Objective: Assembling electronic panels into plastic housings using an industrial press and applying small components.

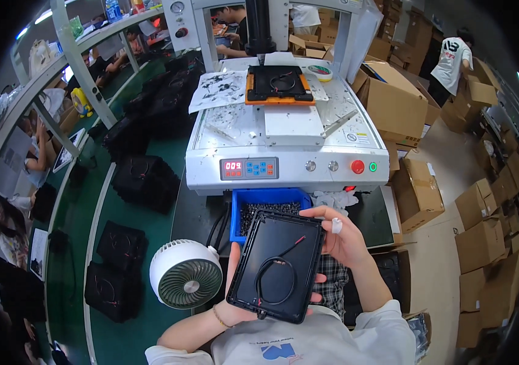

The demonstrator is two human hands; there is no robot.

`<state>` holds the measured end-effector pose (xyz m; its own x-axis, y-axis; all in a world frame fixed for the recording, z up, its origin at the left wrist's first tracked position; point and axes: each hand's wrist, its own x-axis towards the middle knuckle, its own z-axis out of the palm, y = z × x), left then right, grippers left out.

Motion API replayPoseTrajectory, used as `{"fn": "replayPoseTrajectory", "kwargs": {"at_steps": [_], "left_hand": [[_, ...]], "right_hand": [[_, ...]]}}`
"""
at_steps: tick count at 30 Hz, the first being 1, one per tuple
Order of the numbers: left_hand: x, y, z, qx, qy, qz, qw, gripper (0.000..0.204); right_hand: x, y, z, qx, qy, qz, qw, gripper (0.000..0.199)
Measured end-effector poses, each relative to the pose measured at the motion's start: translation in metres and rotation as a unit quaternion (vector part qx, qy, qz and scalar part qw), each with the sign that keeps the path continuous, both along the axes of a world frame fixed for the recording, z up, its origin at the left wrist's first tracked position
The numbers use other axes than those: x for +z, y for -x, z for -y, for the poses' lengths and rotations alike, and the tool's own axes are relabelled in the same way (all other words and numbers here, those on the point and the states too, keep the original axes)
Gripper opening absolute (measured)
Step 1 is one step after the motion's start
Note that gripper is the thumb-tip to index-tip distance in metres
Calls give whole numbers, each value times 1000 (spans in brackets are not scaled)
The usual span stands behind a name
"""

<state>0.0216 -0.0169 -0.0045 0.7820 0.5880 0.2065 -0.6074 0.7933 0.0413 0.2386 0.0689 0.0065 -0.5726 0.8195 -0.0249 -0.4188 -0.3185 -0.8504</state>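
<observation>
A black rectangular plastic housing (281, 234) with a raised rim is tilted in front of my body. Its coiled black cable (289, 247) lies on the inner face and ends in a reddish tip. My left hand (230, 312) supports the housing from below, its thumb along the left edge and fingertips showing past the right edge. At the upper right corner, my right hand (346, 242) grips the rim, with a white wrap on one finger. Beyond the housing, a blue bin (236, 224) holds many small dark parts.
A white press machine (211, 164) stands ahead, bearing an orange-edged fixture (253, 97) with a similar black part. A white fan (186, 274) is left of my hands. Stacked black housings (116, 292) line the green conveyor (71, 243). Cardboard boxes (417, 194) fill the right; other people work nearby.
</observation>
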Motion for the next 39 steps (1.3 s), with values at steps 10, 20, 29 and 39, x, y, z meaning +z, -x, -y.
{"fn": "replayPoseTrajectory", "kwargs": {"at_steps": [10,20,29,39], "left_hand": [[-4,-9,1,49,20,-107,993,108],[10,13,-14,333,-161,-253,894,97],[15,23,-26,542,-198,-221,786,112],[3,21,-24,503,-158,-210,823,118]], "right_hand": [[34,14,-3,-32,-660,352,663,30],[80,5,29,-197,-794,353,453,26],[43,18,43,-95,-615,377,685,33],[0,51,43,11,-413,268,871,14]]}}
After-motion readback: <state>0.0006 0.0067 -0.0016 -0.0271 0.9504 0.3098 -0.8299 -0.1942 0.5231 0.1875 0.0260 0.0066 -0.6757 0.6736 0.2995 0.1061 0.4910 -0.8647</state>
